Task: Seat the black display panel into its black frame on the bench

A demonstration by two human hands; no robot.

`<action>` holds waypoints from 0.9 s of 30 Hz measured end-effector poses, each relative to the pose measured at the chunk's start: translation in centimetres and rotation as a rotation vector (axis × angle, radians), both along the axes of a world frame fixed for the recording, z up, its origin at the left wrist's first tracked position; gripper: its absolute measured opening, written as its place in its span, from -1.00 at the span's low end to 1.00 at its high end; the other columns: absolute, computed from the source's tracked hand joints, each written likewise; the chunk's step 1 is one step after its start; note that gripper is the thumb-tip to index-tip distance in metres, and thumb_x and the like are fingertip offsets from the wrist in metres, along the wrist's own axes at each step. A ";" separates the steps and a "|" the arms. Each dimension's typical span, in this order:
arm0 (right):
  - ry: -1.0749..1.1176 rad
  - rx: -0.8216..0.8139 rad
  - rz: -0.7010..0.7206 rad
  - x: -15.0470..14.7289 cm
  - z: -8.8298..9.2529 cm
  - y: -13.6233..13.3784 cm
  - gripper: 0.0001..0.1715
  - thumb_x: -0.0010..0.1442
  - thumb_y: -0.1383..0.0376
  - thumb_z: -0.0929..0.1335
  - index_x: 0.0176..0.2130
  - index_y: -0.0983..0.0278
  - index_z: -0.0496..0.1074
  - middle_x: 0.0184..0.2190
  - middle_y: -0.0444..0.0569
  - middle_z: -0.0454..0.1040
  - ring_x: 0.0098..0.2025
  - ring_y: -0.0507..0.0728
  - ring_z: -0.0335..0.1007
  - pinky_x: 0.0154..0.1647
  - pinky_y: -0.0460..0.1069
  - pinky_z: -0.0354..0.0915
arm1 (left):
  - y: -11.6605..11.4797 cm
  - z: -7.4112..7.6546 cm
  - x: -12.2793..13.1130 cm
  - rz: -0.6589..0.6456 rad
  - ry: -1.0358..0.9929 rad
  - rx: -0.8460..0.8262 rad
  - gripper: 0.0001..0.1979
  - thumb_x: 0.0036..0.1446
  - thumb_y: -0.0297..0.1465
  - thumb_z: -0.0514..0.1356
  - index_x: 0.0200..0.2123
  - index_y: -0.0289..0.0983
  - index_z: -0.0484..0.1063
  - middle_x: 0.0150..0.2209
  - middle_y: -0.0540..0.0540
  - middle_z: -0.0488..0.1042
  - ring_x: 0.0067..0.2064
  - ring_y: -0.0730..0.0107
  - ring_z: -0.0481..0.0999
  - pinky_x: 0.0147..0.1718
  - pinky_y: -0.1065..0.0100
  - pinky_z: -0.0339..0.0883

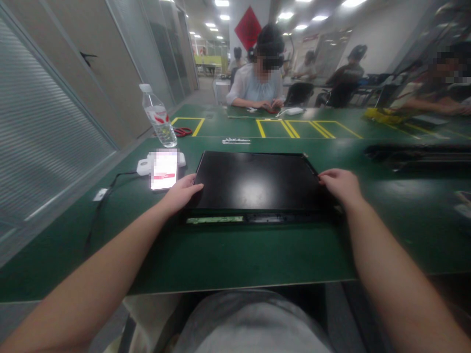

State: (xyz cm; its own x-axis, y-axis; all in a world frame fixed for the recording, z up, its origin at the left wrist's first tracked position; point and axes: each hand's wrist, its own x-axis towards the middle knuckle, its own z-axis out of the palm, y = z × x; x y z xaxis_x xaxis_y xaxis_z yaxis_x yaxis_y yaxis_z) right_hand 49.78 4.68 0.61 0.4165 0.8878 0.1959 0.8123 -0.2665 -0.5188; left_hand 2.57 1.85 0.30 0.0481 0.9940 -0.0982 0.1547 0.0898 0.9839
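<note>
A glossy black display panel lies nearly flat in front of me, a lamp's reflection at its middle. My left hand grips its left edge, thumb on top and fingers over the side. At the right edge, the bent fingers of my right hand pinch the rim; the fingertips are partly hidden. Along the panel's near side, a dark frame shows beneath it, with a strip of green circuit board at the left. Whether the panel rests on this frame or is slightly lifted, I cannot tell.
Left of the panel are a lit phone on a white device, a black cable, a water bottle and red-handled scissors. Small pale pieces lie beyond it. Dark long parts stand right. A person sits opposite.
</note>
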 end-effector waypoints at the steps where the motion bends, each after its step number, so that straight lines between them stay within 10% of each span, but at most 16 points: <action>1: 0.001 0.000 -0.003 0.0 0.0 0.0 -0.71 0.04 0.27 0.38 -0.27 0.19 0.69 -0.33 0.01 0.67 -0.17 0.28 0.58 -0.13 0.10 0.42 | 0.0 0.0 0.0 -0.002 0.000 0.001 -0.51 -0.04 -0.31 0.41 0.01 -0.30 0.58 -0.08 -0.22 0.72 -0.01 -0.12 0.70 0.06 -0.05 0.52; 27: 0.020 -0.043 -0.011 -0.6 0.7 -0.4 -0.71 0.06 0.29 0.37 -0.24 0.21 0.68 -0.30 0.03 0.67 -0.12 0.29 0.59 -0.05 0.13 0.44 | -0.3 0.4 0.2 0.021 0.034 -0.007 -0.56 0.00 -0.34 0.38 0.00 -0.26 0.58 -0.09 -0.18 0.73 -0.03 -0.10 0.71 0.09 -0.07 0.52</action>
State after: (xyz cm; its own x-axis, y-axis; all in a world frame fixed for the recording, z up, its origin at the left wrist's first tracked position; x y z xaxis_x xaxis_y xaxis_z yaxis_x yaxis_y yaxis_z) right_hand 49.19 4.30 1.27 0.4294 0.8907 0.1493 0.7988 -0.2974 -0.5229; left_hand 2.81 1.57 0.75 0.0242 0.9940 -0.1064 0.1863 0.1001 0.9774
